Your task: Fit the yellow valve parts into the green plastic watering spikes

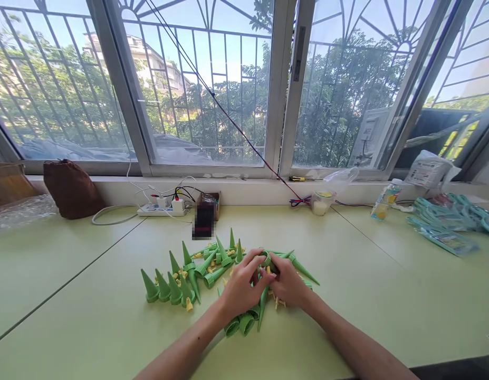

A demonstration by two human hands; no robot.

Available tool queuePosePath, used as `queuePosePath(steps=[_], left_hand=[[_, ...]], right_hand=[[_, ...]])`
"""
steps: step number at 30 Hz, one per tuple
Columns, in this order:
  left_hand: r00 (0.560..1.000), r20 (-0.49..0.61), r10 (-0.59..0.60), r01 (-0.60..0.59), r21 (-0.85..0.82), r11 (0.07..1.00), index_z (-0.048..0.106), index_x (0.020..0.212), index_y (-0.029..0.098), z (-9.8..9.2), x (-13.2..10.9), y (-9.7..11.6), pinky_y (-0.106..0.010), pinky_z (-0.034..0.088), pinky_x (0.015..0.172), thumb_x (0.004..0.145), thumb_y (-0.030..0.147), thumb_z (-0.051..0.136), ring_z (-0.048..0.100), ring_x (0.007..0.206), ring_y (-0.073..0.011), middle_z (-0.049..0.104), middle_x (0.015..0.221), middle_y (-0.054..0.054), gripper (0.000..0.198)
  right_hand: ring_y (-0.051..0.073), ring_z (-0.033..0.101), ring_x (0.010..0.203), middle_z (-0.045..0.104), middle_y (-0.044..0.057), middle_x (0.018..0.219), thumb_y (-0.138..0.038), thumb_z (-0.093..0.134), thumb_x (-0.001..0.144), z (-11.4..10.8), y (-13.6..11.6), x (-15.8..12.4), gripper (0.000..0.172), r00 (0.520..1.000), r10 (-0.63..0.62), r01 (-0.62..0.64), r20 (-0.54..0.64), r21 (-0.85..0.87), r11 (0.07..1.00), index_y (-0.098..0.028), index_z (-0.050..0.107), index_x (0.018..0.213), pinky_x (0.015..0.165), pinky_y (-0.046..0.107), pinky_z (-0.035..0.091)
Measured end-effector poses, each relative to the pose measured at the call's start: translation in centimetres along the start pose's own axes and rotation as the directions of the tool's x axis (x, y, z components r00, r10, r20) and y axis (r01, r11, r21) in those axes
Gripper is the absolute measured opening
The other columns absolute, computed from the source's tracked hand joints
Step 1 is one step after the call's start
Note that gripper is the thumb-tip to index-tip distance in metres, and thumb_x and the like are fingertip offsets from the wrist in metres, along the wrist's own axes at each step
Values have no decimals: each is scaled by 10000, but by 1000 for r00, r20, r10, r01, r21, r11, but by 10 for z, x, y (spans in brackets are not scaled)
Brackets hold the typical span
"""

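In front of me, my left hand (241, 284) and my right hand (288, 281) meet, fingers closed around a green plastic cone (266, 256) whose round open end shows between them. A small yellow plastic fitting (268, 270) sticks up by my fingertips; I cannot tell which hand grips it. Under and beside my hands lie loose green cones (246, 324) and thin yellow pieces (279, 303). To the left, several green cones (175, 291) stand point up on wide bases, with a yellow fitting (189, 304) close by.
At the back of the pale green table (89, 311) are a power strip (162, 209), a small box (211, 203) and a brown bag (72, 189). Further right stand a plastic cup (320, 203) and a bottle (386, 199), near bagged teal items (446, 227). Windows (204, 84) rise behind.
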State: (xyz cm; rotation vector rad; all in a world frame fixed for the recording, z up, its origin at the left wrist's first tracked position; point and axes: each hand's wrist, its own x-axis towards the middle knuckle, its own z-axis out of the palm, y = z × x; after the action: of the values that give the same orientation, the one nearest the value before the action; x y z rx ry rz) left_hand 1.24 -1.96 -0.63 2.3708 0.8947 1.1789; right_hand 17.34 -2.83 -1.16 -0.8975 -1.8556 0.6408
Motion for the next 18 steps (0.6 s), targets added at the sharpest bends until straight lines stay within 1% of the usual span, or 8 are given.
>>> queuePosePath(steps=[12, 18], left_hand=[[1000, -4, 4, -4, -11, 1000, 568, 1007, 208, 0, 0, 0, -233, 494, 574, 890, 264, 571, 497, 544, -48, 572, 1230, -74, 130], [1000, 9, -6, 6, -9, 1000, 572, 980, 207, -1, 0, 2, -225, 489, 562, 879, 258, 590, 490, 542, -45, 577, 1209, -62, 115]], right_hand=[[103, 369, 574, 510, -42, 665, -131, 523, 816, 0, 0, 0, 60, 1000, 10, -10, -2, -26, 1000, -185, 496, 812, 530, 215, 322], [103, 358, 550, 502, -49, 635, -150, 524, 840, 1, 3, -1, 54, 1000, 17, -17, -7, -28, 999, -187, 496, 812, 512, 216, 312]])
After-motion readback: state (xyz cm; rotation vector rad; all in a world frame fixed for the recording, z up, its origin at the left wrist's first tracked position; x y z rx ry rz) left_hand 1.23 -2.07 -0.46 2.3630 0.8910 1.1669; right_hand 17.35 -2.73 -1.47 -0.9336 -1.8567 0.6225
